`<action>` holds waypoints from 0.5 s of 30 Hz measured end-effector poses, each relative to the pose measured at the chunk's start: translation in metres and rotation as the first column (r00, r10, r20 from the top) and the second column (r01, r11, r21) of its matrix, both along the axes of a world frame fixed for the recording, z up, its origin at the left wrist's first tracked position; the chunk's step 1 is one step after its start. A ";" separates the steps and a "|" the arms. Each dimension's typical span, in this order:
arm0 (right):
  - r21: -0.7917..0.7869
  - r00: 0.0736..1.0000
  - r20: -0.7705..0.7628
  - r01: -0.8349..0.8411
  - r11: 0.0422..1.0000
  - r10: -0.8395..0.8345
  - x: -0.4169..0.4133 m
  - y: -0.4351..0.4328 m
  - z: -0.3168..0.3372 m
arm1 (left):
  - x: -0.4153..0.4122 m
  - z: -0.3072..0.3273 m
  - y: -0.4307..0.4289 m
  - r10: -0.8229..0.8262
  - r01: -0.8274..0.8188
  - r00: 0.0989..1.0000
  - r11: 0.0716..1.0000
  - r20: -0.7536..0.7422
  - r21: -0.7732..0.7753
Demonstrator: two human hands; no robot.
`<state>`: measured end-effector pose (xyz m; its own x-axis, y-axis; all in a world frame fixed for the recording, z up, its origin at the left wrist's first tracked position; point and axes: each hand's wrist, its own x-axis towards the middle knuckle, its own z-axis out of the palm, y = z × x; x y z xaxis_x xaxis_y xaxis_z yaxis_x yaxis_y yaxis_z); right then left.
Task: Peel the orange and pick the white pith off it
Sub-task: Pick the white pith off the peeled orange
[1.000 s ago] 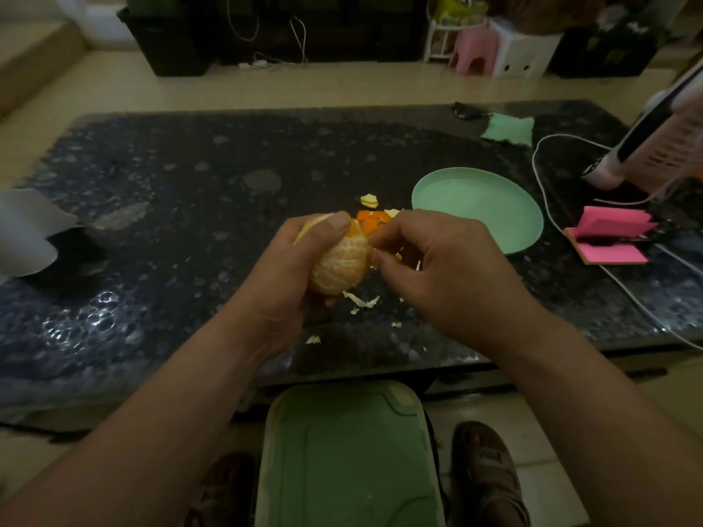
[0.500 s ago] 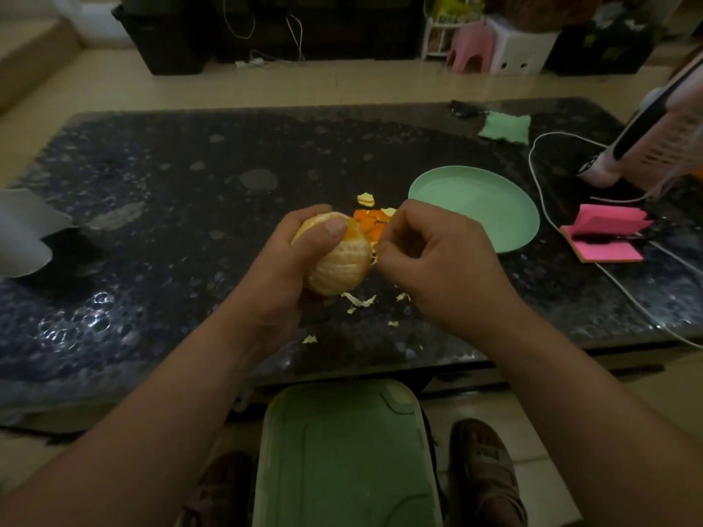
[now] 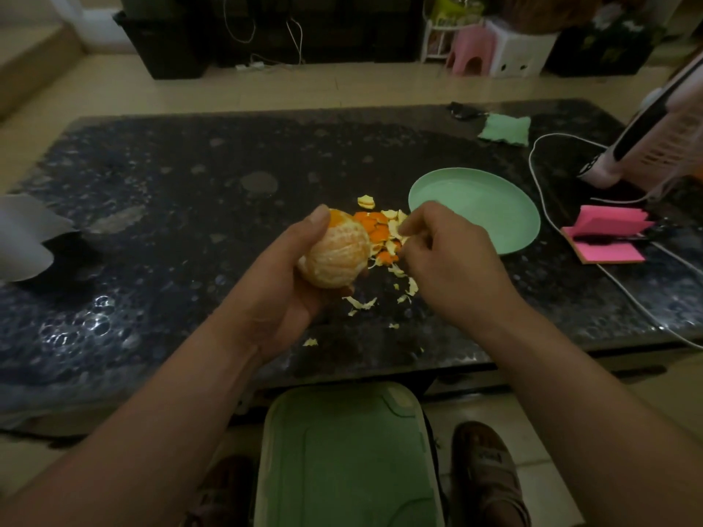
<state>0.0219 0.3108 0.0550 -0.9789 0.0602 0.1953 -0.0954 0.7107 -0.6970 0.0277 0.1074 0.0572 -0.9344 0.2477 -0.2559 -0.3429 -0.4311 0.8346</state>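
Observation:
My left hand [image 3: 283, 277] grips the mostly peeled orange [image 3: 336, 254] above the dark table; a patch of orange rind shows at its top by my thumb. My right hand [image 3: 443, 256] is a short way to the right of the fruit, over the heap of peel pieces [image 3: 380, 232], its fingertips pinched together on what looks like a small pale scrap. Whitish pith bits [image 3: 361, 302] lie scattered on the table below the orange.
A green plate [image 3: 483, 207] sits right of the peel heap. Pink sticky notes [image 3: 605, 233], a white cable [image 3: 540, 199] and a pink appliance [image 3: 654, 146] crowd the right edge. A green cloth [image 3: 504, 129] lies at the back, grey paper [image 3: 23, 237] at the left, a green stool [image 3: 346, 458] below.
My right hand has pulled away from the orange to the right and now hovers over the peel heap. The orange has turned slightly in my left hand.

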 end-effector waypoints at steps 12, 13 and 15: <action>-0.205 0.982 -0.077 -0.186 0.961 0.174 0.018 -0.014 0.026 | -0.006 -0.003 -0.002 -0.028 0.030 0.998 0.998 -0.054 0.052; -0.210 0.979 -0.072 -0.203 0.956 0.192 0.020 -0.015 0.027 | -0.006 -0.003 -0.002 -0.035 0.038 0.997 0.998 -0.063 0.049; -0.227 0.974 -0.057 -0.226 0.947 0.219 0.023 -0.017 0.029 | -0.005 -0.003 -0.002 -0.042 0.046 0.996 0.998 -0.076 0.049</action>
<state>0.0453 0.2942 0.0841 -0.9663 -0.1116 0.2319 -0.2565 0.4896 -0.8334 0.0228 0.1050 0.0540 -0.9383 0.2999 -0.1722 -0.3002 -0.4591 0.8361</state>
